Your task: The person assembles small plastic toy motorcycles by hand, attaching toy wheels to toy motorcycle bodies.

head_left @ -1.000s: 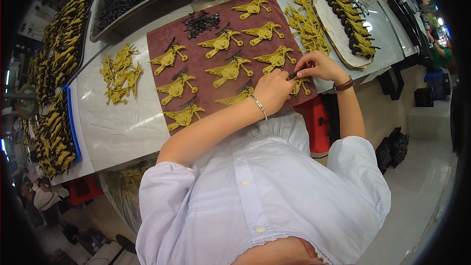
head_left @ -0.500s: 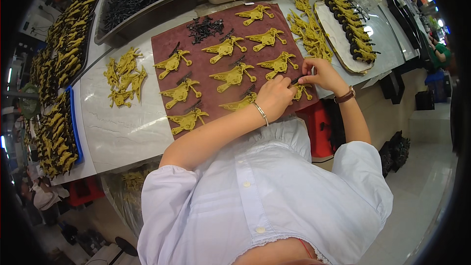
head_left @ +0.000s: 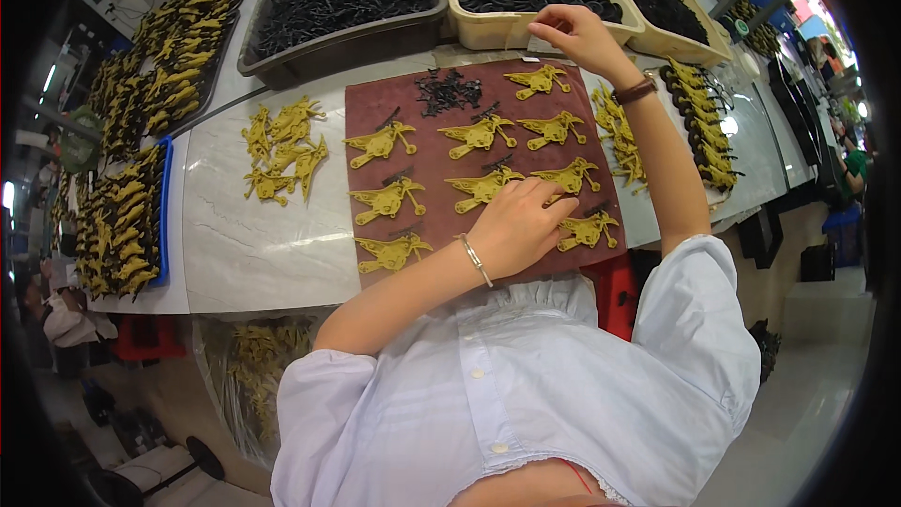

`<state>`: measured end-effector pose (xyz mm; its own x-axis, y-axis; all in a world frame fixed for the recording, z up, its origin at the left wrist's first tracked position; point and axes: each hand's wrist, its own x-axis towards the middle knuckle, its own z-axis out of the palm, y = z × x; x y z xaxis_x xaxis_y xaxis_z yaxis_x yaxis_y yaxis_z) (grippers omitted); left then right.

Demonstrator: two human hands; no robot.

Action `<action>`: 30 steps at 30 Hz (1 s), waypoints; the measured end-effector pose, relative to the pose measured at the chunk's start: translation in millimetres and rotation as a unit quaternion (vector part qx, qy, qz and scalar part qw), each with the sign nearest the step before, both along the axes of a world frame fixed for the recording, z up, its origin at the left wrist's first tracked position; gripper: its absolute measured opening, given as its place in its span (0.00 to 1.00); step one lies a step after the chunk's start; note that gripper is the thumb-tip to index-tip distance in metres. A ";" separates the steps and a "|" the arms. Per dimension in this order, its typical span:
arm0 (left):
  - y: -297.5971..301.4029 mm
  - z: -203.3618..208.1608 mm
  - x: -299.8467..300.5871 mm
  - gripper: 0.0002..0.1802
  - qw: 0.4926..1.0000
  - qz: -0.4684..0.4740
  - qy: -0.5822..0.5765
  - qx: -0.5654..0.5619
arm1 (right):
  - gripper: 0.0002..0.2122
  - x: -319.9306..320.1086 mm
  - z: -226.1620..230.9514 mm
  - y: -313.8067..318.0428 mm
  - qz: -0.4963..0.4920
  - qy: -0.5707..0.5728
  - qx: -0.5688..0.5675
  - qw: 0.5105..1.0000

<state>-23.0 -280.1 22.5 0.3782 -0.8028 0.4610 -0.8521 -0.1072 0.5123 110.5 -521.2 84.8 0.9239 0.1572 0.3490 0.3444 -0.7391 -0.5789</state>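
Observation:
Rows of yellow bird-shaped plastic parts point(head_left: 479, 134) lie on a dark red cloth mat point(head_left: 427, 155), many with a thin black piece beside the upper edge. My left hand point(head_left: 526, 225) rests low on the mat, between the yellow parts. Its fingers are bent together near a yellow part point(head_left: 568, 175), with a dark bit at the fingertips that I cannot make out. Raised at the far side, my right hand point(head_left: 577, 36) is in front of the cream bin point(head_left: 488, 30) of black rings. Its thumb and fingers are apart, with nothing visible in them.
Small black pieces point(head_left: 449, 91) are heaped at the mat's far edge. A grey bin point(head_left: 343, 61) of black parts stands behind. Loose yellow parts point(head_left: 282, 150) lie left; a tray of assembled pieces point(head_left: 699, 122) is at right. Blue-edged tray point(head_left: 166, 211) sits far left.
My right hand has left the near right of the mat and reached up to the far bins. My left hand stays low on the mat. The view has shifted.

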 end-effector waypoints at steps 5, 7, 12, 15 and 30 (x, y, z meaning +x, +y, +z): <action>22.6 11.1 12.6 0.20 0.999 0.027 0.033 -0.012 | 0.15 43.7 -42.3 69.4 0.102 0.096 -0.016 0.990; 26.2 13.2 14.2 0.20 0.999 0.030 0.039 -0.008 | 0.15 53.8 -63.6 86.3 0.118 0.120 0.004 0.986; 53.6 24.4 21.0 0.18 0.997 0.068 0.036 -0.013 | 0.12 65.0 -62.4 94.9 0.105 0.009 0.044 0.993; 100.1 35.4 26.6 0.22 0.982 0.186 0.020 -0.029 | 0.12 71.8 -42.4 44.7 0.008 -0.074 0.116 0.990; 236.5 -73.4 -1.8 0.17 0.780 0.604 0.094 -0.132 | 0.13 158.9 -30.1 105.4 0.055 -0.062 0.045 0.996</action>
